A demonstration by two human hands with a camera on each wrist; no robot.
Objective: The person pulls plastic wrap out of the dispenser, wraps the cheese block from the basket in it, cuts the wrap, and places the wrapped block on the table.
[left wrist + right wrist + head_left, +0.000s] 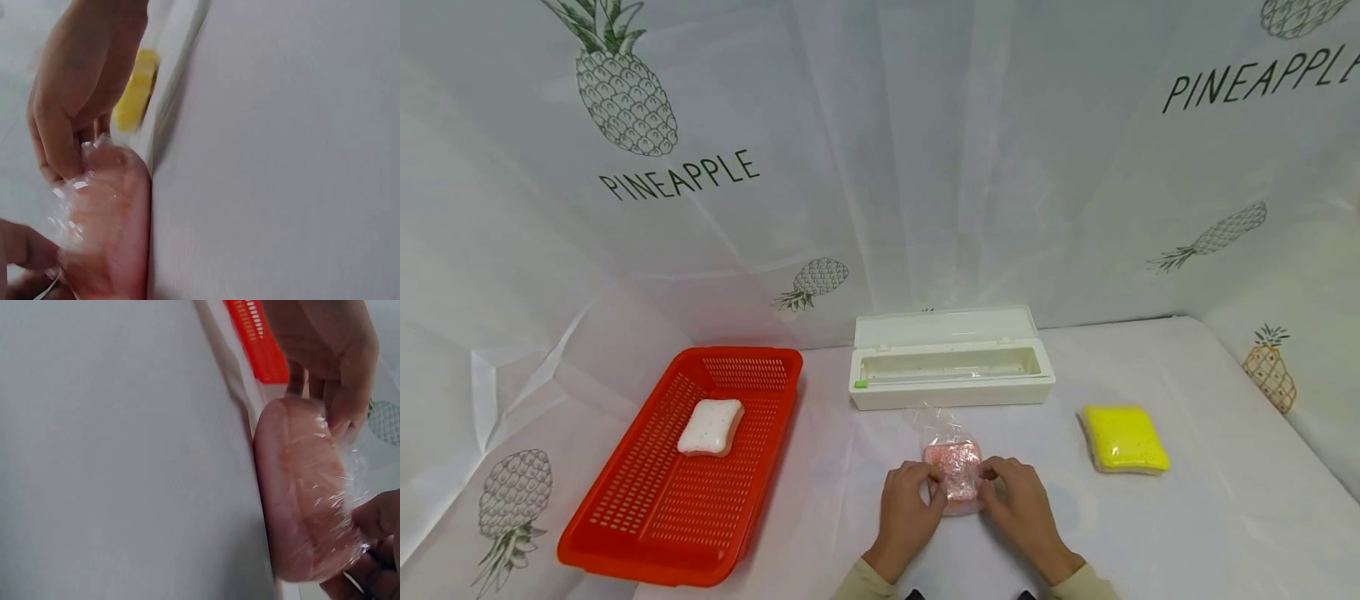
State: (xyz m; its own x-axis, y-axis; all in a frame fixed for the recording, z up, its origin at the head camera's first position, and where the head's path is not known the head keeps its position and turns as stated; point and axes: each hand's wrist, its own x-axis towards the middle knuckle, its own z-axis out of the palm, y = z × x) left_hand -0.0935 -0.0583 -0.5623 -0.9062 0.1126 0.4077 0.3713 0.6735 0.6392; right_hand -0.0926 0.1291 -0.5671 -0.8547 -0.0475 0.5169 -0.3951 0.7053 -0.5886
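A pink sponge-like block (pixel 953 505) lies on the white cloth in front of me, with clear plastic wrap (pixel 958 467) over its top and a loose crumpled end beyond its far edge. At its left edge, my left hand (pixel 906 510) pinches the wrap between thumb and fingers. My right hand (pixel 1024 510) pinches the wrap at the opposite edge. The right wrist view shows the pink block (pixel 281 506) side-on, film bunched along its top. In the left wrist view, both hands' fingertips are at the film, partly hidden behind it.
A white cling film dispenser (pixel 951 394) stands behind the block, lid (pixel 947 327) raised, a small green piece at its left. A red basket (pixel 700 558) on the left holds a white block (pixel 709 425). A yellow block (pixel 1123 437) lies on the right. Pineapple-print cloth (pixel 925 167) hangs behind.
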